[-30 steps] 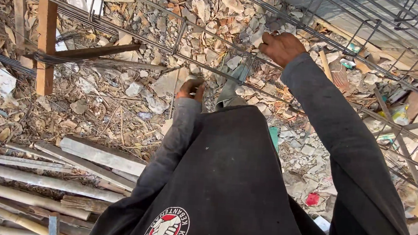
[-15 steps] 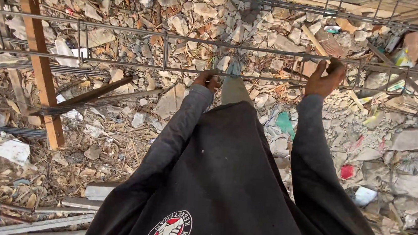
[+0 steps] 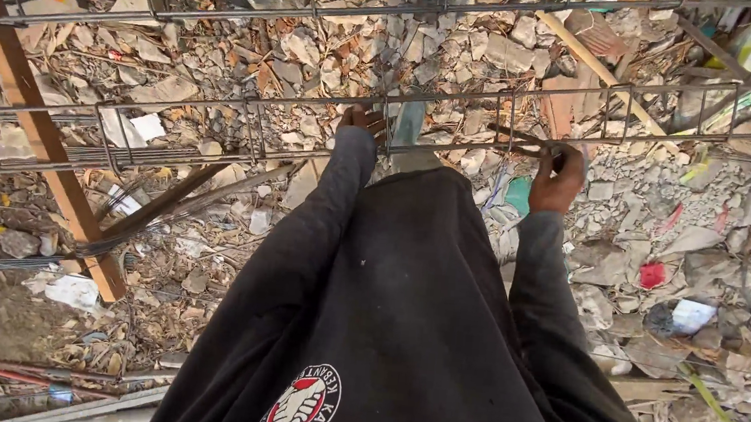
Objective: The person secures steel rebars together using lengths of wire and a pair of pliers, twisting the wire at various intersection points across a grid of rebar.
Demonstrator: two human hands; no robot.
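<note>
While both hands are working at it, a long rebar cage (image 3: 221,136) is running roughly left to right across the view, its long axis crossing in front of the person's dark sweatshirt (image 3: 402,329) and rising slightly toward the right. The cage is lying just ahead of the hands, raised above a wide spread of broken rubble (image 3: 704,237) that is showing through its bars. It is looking rusty brown: several thin long bars are running side by side, with rectangular stirrups ringing them at close intervals.

Behind the cage's left part, a slanted wooden post (image 3: 41,149) is leaning down toward the ground, and a second cage (image 3: 320,6) is running alongside farther off, past the first.

Near the middle of the cage, the left hand (image 3: 363,121) is resting on a lower long bar, fingers curled over it; only its back is showing, so how firmly it is gripping cannot be told. The right hand (image 3: 559,176) is sitting farther right along the same cage, closed in a fist around what appears to be a thin dark tool or wire end (image 3: 511,139) that is pointing left toward a stirrup. Both hands are touching the cage, well apart from each other.
</note>
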